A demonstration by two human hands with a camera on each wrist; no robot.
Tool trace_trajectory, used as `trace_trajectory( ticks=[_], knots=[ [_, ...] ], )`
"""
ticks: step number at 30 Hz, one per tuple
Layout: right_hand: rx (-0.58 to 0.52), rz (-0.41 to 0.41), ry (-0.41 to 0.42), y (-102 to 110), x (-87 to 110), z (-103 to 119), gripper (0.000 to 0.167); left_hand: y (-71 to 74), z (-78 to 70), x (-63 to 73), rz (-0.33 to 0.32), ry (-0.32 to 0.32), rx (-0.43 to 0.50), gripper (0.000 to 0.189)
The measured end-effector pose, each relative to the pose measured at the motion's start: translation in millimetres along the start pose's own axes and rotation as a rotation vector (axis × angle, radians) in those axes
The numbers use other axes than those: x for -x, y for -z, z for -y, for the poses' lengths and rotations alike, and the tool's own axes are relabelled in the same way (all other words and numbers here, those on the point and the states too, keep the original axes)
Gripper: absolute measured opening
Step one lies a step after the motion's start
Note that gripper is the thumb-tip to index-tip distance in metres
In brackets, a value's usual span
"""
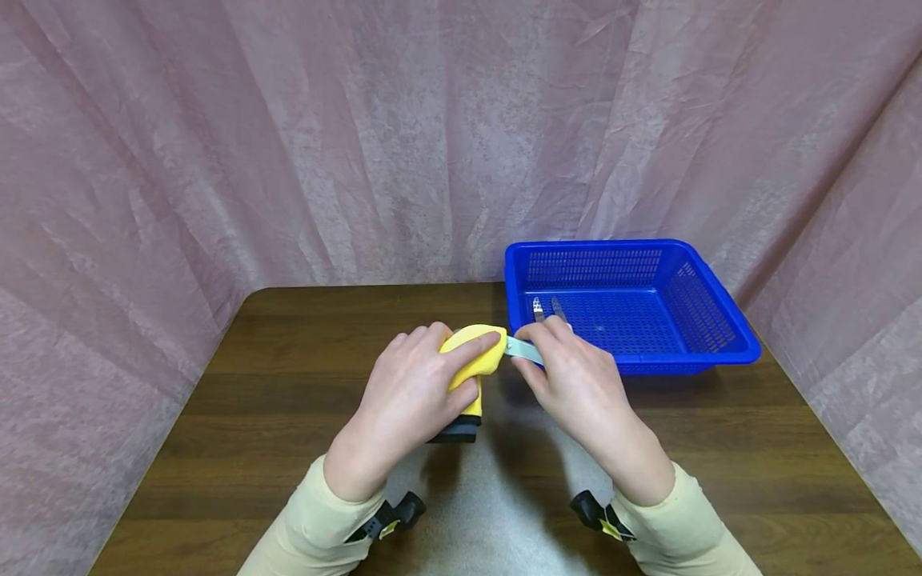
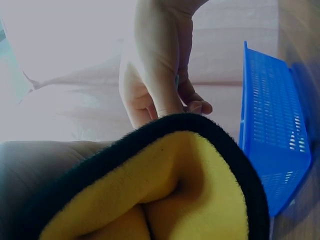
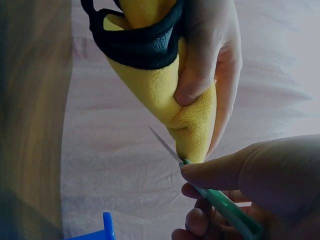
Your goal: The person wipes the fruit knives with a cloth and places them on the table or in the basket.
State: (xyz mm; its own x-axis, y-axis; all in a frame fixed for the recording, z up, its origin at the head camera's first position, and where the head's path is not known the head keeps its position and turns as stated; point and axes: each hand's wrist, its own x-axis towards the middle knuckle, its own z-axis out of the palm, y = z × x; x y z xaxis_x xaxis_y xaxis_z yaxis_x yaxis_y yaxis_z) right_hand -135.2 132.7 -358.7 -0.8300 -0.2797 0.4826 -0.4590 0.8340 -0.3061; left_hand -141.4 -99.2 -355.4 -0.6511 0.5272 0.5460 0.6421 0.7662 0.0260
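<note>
My left hand (image 1: 414,388) grips a yellow cloth (image 1: 471,352) with a dark edging, bunched between thumb and fingers. Its folded lower end hangs beneath the hand in the head view. In my right hand (image 1: 572,380) is a small knife with a pale green handle (image 3: 225,207), pinched by thumb and fingers. The thin pointed blade (image 3: 165,145) shows beside the cloth's tip in the right wrist view. The cloth meets the knife where blade and handle join, and in the head view it hides the blade.
A blue perforated basket (image 1: 634,366) stands at the back right of the wooden table (image 1: 288,384). Inside, near its left wall, lie two metal utensils (image 1: 538,308), partly behind my right hand. Pink curtains (image 1: 374,144) hang behind the table and along its sides.
</note>
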Motion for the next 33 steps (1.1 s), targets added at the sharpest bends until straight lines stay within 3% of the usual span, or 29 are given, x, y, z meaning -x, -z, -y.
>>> trace_trajectory(
  ticks=[33],
  knots=[
    [-0.015, -0.026, 0.016, 3, 0.6, 0, 0.022, 4.6, 15.4, -0.3, 0.053, 0.074, -0.026, 0.055]
  ],
)
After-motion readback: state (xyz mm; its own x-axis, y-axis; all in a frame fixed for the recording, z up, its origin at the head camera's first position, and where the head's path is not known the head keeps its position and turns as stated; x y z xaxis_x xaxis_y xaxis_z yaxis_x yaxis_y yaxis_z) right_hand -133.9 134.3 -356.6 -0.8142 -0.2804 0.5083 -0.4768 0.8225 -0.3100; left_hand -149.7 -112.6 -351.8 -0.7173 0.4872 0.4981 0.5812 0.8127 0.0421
